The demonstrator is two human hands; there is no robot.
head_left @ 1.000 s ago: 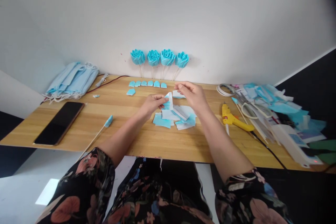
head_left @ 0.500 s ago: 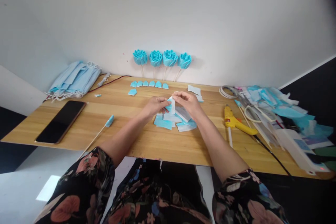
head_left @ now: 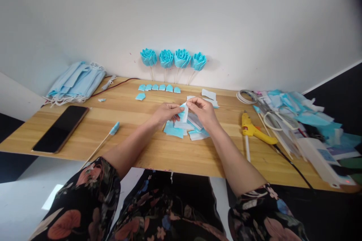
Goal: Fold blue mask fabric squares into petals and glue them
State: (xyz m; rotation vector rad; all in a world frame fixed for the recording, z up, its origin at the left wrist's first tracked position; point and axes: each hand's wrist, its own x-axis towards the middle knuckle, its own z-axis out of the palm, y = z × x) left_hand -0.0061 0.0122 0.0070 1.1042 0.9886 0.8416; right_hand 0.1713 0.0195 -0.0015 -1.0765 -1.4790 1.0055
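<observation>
Between my two hands is a small blue-and-white piece of mask fabric (head_left: 184,113), held just above the table. My left hand (head_left: 167,113) pinches its left side between thumb and fingers. At its upper corner, the fingertips of my right hand (head_left: 203,110) are pinched together. Below the hands lie several loose cut fabric pieces (head_left: 174,131), blue and white, with a grey strip among them. Behind them, small blue petals (head_left: 169,88) stand in a row, with one separate petal (head_left: 140,96) in front.
Several blue fabric roses (head_left: 166,58) on sticks lean on the wall. Left are folded masks (head_left: 76,81), a phone (head_left: 60,128) and a blue-tipped stick (head_left: 114,128). Right are a yellow glue gun (head_left: 254,131), scissors (head_left: 278,120), a white power strip (head_left: 319,160) and fabric scraps (head_left: 296,107).
The view has shifted slightly. Both hands stay closed on the fabric piece, with little change in their grip.
</observation>
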